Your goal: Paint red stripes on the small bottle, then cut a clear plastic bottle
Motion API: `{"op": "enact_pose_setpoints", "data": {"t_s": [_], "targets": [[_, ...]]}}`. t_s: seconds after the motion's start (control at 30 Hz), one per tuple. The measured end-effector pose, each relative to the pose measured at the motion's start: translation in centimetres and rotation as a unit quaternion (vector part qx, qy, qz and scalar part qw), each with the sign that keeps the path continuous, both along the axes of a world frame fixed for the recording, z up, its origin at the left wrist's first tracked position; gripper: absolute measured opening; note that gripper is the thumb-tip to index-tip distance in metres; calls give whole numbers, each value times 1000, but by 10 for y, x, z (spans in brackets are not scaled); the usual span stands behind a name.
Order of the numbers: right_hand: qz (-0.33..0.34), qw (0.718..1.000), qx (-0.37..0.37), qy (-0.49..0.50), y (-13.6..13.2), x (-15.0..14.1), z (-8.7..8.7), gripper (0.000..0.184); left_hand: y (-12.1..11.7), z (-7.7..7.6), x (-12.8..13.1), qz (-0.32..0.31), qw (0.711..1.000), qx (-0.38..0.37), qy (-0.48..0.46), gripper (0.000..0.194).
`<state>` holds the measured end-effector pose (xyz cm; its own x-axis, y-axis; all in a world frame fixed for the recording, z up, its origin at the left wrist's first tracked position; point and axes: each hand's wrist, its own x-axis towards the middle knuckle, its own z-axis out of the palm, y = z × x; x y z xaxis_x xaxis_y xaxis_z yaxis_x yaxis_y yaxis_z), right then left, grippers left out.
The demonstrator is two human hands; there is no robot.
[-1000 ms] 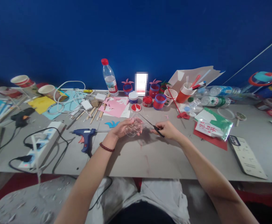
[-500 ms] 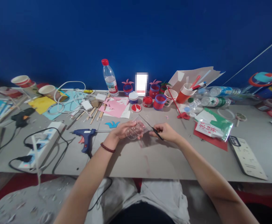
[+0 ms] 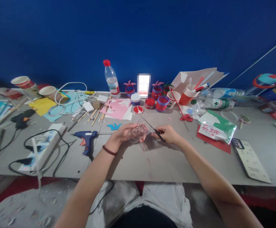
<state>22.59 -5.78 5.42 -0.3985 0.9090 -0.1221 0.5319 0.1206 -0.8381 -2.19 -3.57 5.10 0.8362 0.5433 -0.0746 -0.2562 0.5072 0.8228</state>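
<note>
My left hand (image 3: 125, 131) is closed around a clear plastic piece (image 3: 137, 133) with rounded bumps, held just above the table; some fingers show through it. Black scissors (image 3: 159, 134) are in my right hand (image 3: 167, 134), fingers wrapped at the handles. Their blades point up and left, at the right edge of the plastic; whether they cut into it I cannot tell. A blue paper cutout (image 3: 114, 126) lies just beyond my left wrist. Left of that wrist rests a blue glue gun (image 3: 87, 141).
Small decorated pots (image 3: 162, 104) and an open red paint jar (image 3: 149, 103) stand behind my hands. A bottle (image 3: 111, 80) rises at the back. Corded power strip (image 3: 44, 147) is at left; a phone (image 3: 250, 160) and green sheet (image 3: 215, 122) lie right.
The clear plastic piece has tilted slightly in my left hand. My right hand and the scissors have hardly moved.
</note>
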Motion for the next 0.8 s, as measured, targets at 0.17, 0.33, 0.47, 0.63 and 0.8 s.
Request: {"op": "enact_pose_setpoints", "data": {"t_s": [0.17,0.33,0.47,0.63,0.8], "targets": [[-5,1000,1,6,0,1,1,60,0,-3,-1,0,1000,9,-7,57],[6,1000,9,11,4,4,-3,60,-2,2,-1,-7,1000,11,-7,59],[-3,1000,10,23,2,4,-5,58,-3,6,-1,-5,1000,19,8,61],[-59,996,-34,55,-1,-1,-4,58,-6,11,2,40,996,58,49,60],[-105,978,-142,114,3,0,-5,54,-4,9,11,200,971,98,89,59]]}}
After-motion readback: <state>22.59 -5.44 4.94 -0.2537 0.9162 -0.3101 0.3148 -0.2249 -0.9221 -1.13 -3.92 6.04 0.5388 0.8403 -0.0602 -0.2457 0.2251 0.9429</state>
